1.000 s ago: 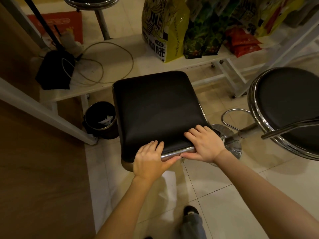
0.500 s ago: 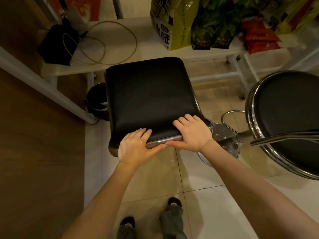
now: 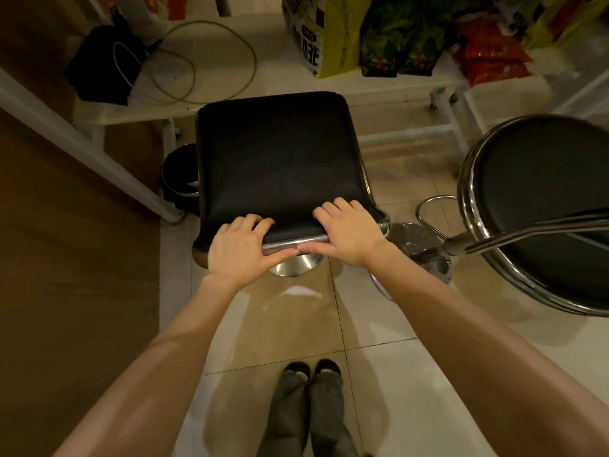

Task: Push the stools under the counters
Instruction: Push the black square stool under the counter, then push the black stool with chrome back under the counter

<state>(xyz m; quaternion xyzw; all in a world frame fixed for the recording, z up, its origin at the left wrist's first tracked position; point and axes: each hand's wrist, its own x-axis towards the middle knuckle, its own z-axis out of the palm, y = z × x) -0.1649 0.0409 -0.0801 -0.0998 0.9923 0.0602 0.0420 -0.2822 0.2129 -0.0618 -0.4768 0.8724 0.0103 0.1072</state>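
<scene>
Step in hand: pushing the square stool (image 3: pixel 276 159) toward the white counter (image 3: pixel 230 103). My left hand (image 3: pixel 239 250) and right hand (image 3: pixel 349 234) sit apart on the seat's near edge, fingers curled over the cushion, thumbs under the chrome bar (image 3: pixel 295 243). Stool position: on the tiled floor (image 3: pixel 379 374), its far edge level with the counter's front edge, not yet tucked under. Next move, as I judge it: a straight forward shove, clearing the black bin (image 3: pixel 179 174) at its left. Round stool (image 3: pixel 543 206): right, well out from the counter, untouched. Also present: snack bags (image 3: pixel 412 37) and a looped cable (image 3: pixel 211 61) on the counter; wooden panel (image 3: pixel 75 258) at left.
</scene>
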